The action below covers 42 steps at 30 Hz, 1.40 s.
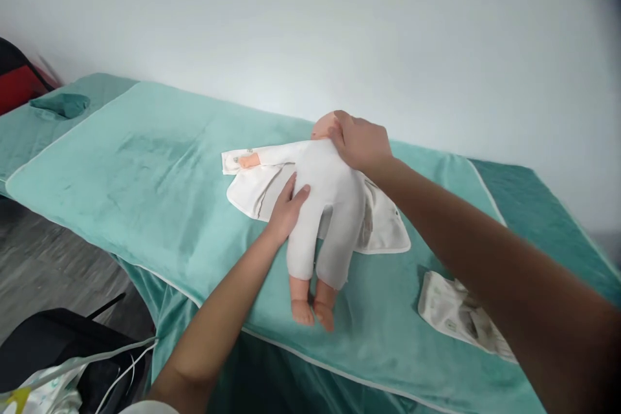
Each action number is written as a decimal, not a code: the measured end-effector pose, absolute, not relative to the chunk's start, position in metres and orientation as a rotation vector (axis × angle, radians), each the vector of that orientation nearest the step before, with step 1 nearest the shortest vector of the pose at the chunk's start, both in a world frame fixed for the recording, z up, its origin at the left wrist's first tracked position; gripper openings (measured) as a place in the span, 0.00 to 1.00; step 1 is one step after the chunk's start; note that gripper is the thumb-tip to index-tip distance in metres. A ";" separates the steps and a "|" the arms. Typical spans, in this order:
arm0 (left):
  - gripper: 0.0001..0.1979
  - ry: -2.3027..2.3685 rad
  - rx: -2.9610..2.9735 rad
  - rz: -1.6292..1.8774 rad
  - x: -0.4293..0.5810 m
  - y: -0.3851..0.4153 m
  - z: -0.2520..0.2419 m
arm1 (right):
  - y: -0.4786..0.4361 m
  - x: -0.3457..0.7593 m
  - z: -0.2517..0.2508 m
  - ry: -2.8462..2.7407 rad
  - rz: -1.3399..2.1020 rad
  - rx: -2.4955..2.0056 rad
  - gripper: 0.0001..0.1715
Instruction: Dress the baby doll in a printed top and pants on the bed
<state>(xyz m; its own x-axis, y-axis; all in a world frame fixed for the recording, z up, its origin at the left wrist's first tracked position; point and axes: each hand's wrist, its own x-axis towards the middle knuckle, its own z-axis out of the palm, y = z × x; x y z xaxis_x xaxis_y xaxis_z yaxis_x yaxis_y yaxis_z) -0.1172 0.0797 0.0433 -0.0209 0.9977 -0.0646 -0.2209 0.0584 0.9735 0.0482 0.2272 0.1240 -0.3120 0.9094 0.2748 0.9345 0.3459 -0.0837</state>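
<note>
Both hands are on a baby doll with a soft white cloth body and pinkish bare head, hands and feet (323, 171), out towards the middle of a long padded bed draped in mint-green plush (169, 187). From where I stand, the person's left hand (290, 206) lies against the doll's side at the hip, thumb spread well away from the fingers. Their right hand (365, 141) curls over the head and the shoulder beside it, hiding most of the head; its fingertips are out of sight, so I can't tell whether it pinches anything. Nor can I make out which way the doll's face is turned.

The doll's feet point towards the person, and one arm reaches out sideways over the sleeve of a small white garment with a pale trim (248, 197). That garment is laid out beneath the body, its panels showing on both sides of it. Near the right forearm sits a crumpled off-white cloth with a faint print (451, 310), partly covered by the arm.

At the bed's far left end there's a rounded hollow lined with green fabric (61, 105), close to a red and black object (19, 84). Below, on the grey wood-look floor (33, 239), are a black bag-like thing (58, 333) and pale cables (123, 356). Behind everything rises a plain white wall (310, 32).
</note>
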 end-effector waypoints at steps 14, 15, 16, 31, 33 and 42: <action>0.23 1.445 1.266 1.301 -0.116 0.082 0.031 | 0.254 -0.051 0.102 -2.971 0.309 -1.261 0.21; 0.21 1.500 1.442 1.309 -0.117 0.087 0.030 | 0.255 -0.041 0.103 -2.924 0.327 -1.271 0.21; 0.19 1.568 1.634 1.289 -0.119 0.093 0.028 | 0.256 -0.032 0.105 -2.879 0.338 -1.285 0.21; 0.09 2.147 1.469 1.265 -0.192 0.172 0.020 | 0.233 0.013 0.106 -2.667 0.446 -1.253 0.25; 0.10 2.008 1.308 1.438 -0.193 0.171 0.019 | 0.233 0.009 0.105 -2.697 0.406 -1.295 0.26; 0.04 1.719 0.937 1.692 -0.199 0.174 0.018 | 0.228 0.002 0.111 -2.780 0.300 -1.429 0.27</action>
<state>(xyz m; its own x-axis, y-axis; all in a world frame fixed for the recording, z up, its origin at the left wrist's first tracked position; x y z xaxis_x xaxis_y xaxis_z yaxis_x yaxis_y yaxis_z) -0.1993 0.1741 0.0179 -0.6077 0.7892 0.0888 0.1016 -0.0336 0.9943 0.0024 0.2277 0.1115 -0.5860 0.8058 -0.0854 0.8055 0.5678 -0.1698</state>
